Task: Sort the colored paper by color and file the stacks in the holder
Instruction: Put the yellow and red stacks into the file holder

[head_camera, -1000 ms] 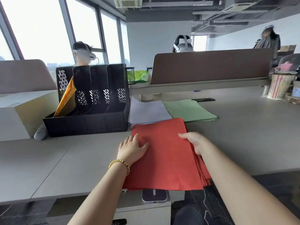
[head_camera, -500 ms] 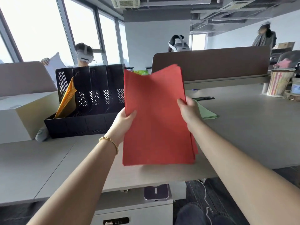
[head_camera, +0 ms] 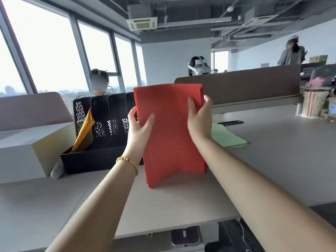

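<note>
A stack of red paper (head_camera: 171, 139) stands upright with its lower edge touching the grey desk (head_camera: 272, 170). My left hand (head_camera: 139, 128) grips its left edge and my right hand (head_camera: 200, 120) grips its right edge, thumbs on the near face. Just left of the stack sits the black slotted file holder (head_camera: 101, 128), with orange paper (head_camera: 84, 131) leaning in its leftmost slot. A green paper stack (head_camera: 227, 137) lies flat on the desk to the right, partly hidden by my right arm. The red paper hides the holder's right side.
A cream box (head_camera: 36, 148) stands left of the holder, with a small grey object (head_camera: 56, 170) at its foot. Brown desk dividers (head_camera: 245, 86) run along the back. A striped container (head_camera: 313, 103) is at far right. Other people are beyond the dividers.
Both hands lifted the red stack off the desk, stood it upright, then carried it farther from me and lowered its bottom edge onto the desk beside the holder.
</note>
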### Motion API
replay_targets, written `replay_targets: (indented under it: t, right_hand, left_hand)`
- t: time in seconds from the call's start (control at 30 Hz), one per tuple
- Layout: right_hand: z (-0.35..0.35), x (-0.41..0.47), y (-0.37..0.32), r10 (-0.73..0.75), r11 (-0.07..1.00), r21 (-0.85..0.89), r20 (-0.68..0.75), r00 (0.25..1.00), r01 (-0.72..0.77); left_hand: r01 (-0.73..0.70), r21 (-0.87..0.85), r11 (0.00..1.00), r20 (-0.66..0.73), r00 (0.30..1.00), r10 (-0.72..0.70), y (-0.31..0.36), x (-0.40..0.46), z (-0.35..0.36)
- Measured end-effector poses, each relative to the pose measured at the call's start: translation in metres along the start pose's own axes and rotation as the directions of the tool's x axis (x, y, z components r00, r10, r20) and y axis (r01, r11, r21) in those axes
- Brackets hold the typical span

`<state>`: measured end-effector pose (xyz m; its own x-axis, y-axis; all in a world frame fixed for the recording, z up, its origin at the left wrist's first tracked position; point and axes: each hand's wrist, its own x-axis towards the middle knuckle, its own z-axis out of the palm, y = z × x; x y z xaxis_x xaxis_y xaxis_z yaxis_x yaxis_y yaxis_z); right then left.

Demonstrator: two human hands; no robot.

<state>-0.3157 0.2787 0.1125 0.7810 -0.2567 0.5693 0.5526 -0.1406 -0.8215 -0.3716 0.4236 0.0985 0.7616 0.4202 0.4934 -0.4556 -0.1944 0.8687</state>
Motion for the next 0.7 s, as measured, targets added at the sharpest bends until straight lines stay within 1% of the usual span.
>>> replay_targets:
  t: [0.03,0.07,0.1,0.13,0.17,0.2,0.23,0.27,0.33,0.4,0.43,0.5,0.53,0.57,0.6,0.67,0.7]
  right_hand:
    - [0.0,0.002,0.002,0.032,0.999,0.024,-0.013,0.999,-0.032]
    - [0.0,0.004,0.005,0.053,0.998,0.034,-0.022,0.998,-0.052]
    - [-0.001,0.005,0.008,0.053,0.998,0.021,-0.026,0.998,-0.053]
    - [-0.001,0.006,0.01,0.035,0.999,-0.005,-0.022,0.999,-0.035]
    - [0.0,0.008,0.011,0.007,0.999,-0.032,-0.013,1.0,-0.008]
    - [0.002,0.009,0.009,-0.016,0.998,-0.054,-0.007,1.0,0.015]
    - [0.006,0.01,0.006,-0.032,0.997,-0.073,-0.012,0.999,0.031]
    - [0.011,0.012,0.002,-0.045,0.996,-0.085,-0.035,0.998,0.042]
    - [0.024,0.018,-0.008,-0.068,0.994,-0.091,-0.11,0.992,0.058]
    - [0.039,0.023,-0.016,-0.072,0.996,-0.068,-0.151,0.986,0.062]
    - [0.047,0.025,-0.018,-0.063,0.997,-0.06,-0.149,0.987,0.054]
    - [0.069,0.027,-0.019,-0.028,0.998,-0.053,-0.097,0.995,0.023]
    - [0.083,0.027,-0.018,-0.012,0.998,-0.065,-0.05,0.999,0.008]
    - [0.097,0.024,-0.016,-0.01,0.992,-0.124,0.003,1.0,0.011]
    - [0.111,0.02,-0.013,-0.02,0.972,-0.231,0.062,0.998,0.034]
    - [0.14,0.005,-0.004,-0.056,0.882,-0.443,0.235,0.97,0.158]
    - [0.153,-0.004,0.0,-0.069,0.844,-0.479,0.349,0.935,0.241]
  left_hand:
    - [0.067,-0.092,0.994,0.033,0.997,-0.064,-0.002,0.002,-0.004]
    - [0.133,-0.147,0.98,0.08,0.989,-0.122,-0.004,0.004,-0.007]
    - [0.175,-0.131,0.976,0.127,0.979,-0.158,-0.006,0.005,-0.009]
    - [0.198,-0.07,0.978,0.147,0.971,-0.186,-0.008,0.006,-0.009]
    - [0.177,0.048,0.983,0.136,0.974,-0.182,-0.008,0.007,-0.007]
    - [0.122,0.172,0.977,0.122,0.982,-0.144,-0.008,0.008,-0.004]
    - [0.068,0.259,0.963,0.106,0.99,-0.098,-0.007,0.009,0.0]
    - [0.035,0.279,0.96,0.093,0.994,-0.063,-0.005,0.01,0.001]
    - [-0.001,0.264,0.965,0.036,0.999,-0.009,0.001,0.016,-0.002]
    - [0.02,0.24,0.97,-0.029,0.999,-0.013,0.006,0.025,-0.018]
    - [0.032,0.246,0.969,-0.041,0.999,-0.022,0.008,0.031,-0.028]
    - [0.048,0.295,0.954,-0.057,0.998,-0.033,0.011,0.042,-0.049]
    - [0.053,0.305,0.951,-0.079,0.996,-0.031,0.01,0.048,-0.06]
    - [0.063,0.307,0.95,-0.106,0.994,-0.031,0.011,0.055,-0.071]
    - [0.074,0.293,0.953,-0.146,0.989,-0.032,0.011,0.062,-0.082]
    - [0.099,0.257,0.961,-0.252,0.967,-0.032,0.012,0.077,-0.106]
    - [0.104,0.263,0.959,-0.304,0.953,-0.02,0.012,0.085,-0.117]
